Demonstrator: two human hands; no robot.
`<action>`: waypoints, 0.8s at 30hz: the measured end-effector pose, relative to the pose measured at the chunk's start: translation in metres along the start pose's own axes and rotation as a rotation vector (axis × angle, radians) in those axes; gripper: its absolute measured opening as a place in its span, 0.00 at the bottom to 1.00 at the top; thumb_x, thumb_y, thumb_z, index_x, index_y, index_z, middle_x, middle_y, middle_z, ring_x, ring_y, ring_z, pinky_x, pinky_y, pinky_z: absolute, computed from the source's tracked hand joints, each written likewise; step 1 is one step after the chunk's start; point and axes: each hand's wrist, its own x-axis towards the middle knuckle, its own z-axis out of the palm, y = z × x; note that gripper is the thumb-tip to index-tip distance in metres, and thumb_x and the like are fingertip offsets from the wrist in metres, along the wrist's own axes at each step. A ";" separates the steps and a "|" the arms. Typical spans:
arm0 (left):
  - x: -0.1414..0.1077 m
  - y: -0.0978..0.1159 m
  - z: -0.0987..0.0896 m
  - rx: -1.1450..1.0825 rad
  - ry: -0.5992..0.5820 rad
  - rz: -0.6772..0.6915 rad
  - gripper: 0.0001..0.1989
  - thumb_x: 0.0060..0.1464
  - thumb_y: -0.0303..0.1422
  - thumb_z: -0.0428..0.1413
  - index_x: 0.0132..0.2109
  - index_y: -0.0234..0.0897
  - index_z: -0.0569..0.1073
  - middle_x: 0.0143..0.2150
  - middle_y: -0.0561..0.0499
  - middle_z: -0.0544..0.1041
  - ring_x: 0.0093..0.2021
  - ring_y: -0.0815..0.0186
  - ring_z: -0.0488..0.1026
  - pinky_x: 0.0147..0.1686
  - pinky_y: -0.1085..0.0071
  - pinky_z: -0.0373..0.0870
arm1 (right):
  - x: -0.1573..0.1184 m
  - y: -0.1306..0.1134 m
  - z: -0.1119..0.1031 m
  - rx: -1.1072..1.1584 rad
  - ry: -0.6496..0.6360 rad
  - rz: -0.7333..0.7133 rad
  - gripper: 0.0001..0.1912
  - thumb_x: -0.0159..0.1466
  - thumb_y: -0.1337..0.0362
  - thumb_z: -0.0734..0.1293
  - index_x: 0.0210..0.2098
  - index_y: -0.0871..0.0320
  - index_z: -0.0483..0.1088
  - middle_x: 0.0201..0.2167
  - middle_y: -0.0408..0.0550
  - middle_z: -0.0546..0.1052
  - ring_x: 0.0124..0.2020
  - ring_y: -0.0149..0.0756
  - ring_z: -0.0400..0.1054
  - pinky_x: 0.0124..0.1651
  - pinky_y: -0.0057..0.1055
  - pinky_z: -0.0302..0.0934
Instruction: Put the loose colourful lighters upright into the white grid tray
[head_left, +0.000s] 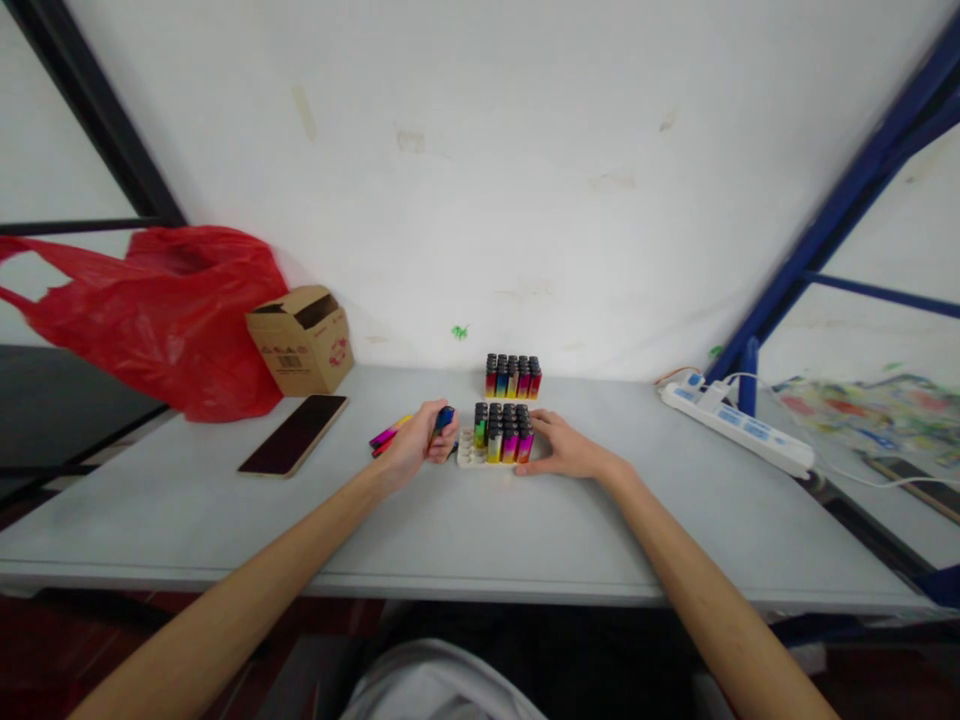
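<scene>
My left hand (pixel 426 440) is closed around a lighter (pixel 445 418) whose dark top pokes out above the fingers. Just right of it, a white tray (pixel 466 457) with round holes carries several upright lighters (pixel 510 445) in yellow, pink and orange with black tops. Bare holes show along the tray's left side. My right hand (pixel 561 446) rests at the tray's right end, thumb and fingers spread around it. Loose lighters (pixel 388 432), pink and yellow, lie on the table beside my left hand, partly hidden by it.
Behind stands a second group of upright lighters (pixel 513 377). To the left are a phone (pixel 295 436), a cardboard box (pixel 304 345) and a red plastic bag (pixel 180 320). A white power strip (pixel 739 428) with cables lies on the right of the grey table (pixel 480 540), near a blue frame (pixel 795 240).
</scene>
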 end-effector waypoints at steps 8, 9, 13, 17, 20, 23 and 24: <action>0.000 -0.002 0.001 0.077 0.091 0.005 0.18 0.61 0.40 0.44 0.25 0.39 0.59 0.19 0.60 0.49 0.16 0.75 0.42 0.17 0.77 0.43 | 0.000 0.002 0.001 0.003 0.009 -0.009 0.45 0.56 0.37 0.74 0.62 0.61 0.69 0.62 0.63 0.68 0.62 0.56 0.63 0.68 0.53 0.56; 0.001 -0.002 0.000 0.073 0.093 0.011 0.18 0.61 0.42 0.44 0.25 0.39 0.59 0.20 0.60 0.49 0.16 0.75 0.43 0.17 0.77 0.43 | 0.000 0.002 0.001 0.003 0.008 -0.008 0.46 0.56 0.37 0.74 0.62 0.61 0.69 0.62 0.63 0.68 0.62 0.56 0.63 0.68 0.53 0.57; 0.003 -0.004 -0.001 0.061 0.094 0.079 0.19 0.60 0.49 0.47 0.30 0.38 0.63 0.20 0.60 0.53 0.16 0.75 0.47 0.17 0.78 0.45 | 0.000 0.002 0.001 0.004 0.008 -0.013 0.46 0.55 0.37 0.74 0.63 0.61 0.69 0.62 0.63 0.68 0.62 0.57 0.63 0.68 0.53 0.57; 0.003 -0.005 0.002 0.116 0.099 0.220 0.15 0.57 0.46 0.54 0.38 0.40 0.65 0.20 0.59 0.63 0.16 0.72 0.56 0.17 0.77 0.53 | 0.000 0.002 0.001 0.010 0.008 -0.011 0.46 0.56 0.37 0.74 0.63 0.60 0.68 0.62 0.63 0.68 0.63 0.57 0.64 0.68 0.54 0.56; 0.001 -0.005 0.003 0.275 0.126 0.309 0.13 0.59 0.44 0.56 0.37 0.39 0.68 0.27 0.54 0.73 0.23 0.69 0.67 0.23 0.74 0.64 | 0.000 0.001 0.000 -0.003 0.002 -0.009 0.46 0.56 0.38 0.74 0.64 0.61 0.67 0.62 0.63 0.68 0.63 0.56 0.63 0.68 0.53 0.56; 0.000 -0.004 0.002 0.477 0.147 0.425 0.13 0.59 0.42 0.60 0.38 0.36 0.77 0.36 0.48 0.78 0.36 0.64 0.75 0.37 0.70 0.71 | 0.001 0.001 0.000 -0.009 -0.006 -0.015 0.46 0.56 0.38 0.74 0.64 0.60 0.67 0.61 0.62 0.69 0.62 0.56 0.64 0.68 0.52 0.57; 0.000 -0.004 0.002 0.525 0.142 0.456 0.12 0.58 0.42 0.61 0.39 0.36 0.79 0.39 0.46 0.79 0.40 0.62 0.75 0.41 0.69 0.72 | 0.001 0.001 0.000 -0.010 -0.006 -0.017 0.46 0.56 0.38 0.74 0.64 0.60 0.67 0.61 0.62 0.69 0.62 0.55 0.64 0.68 0.52 0.57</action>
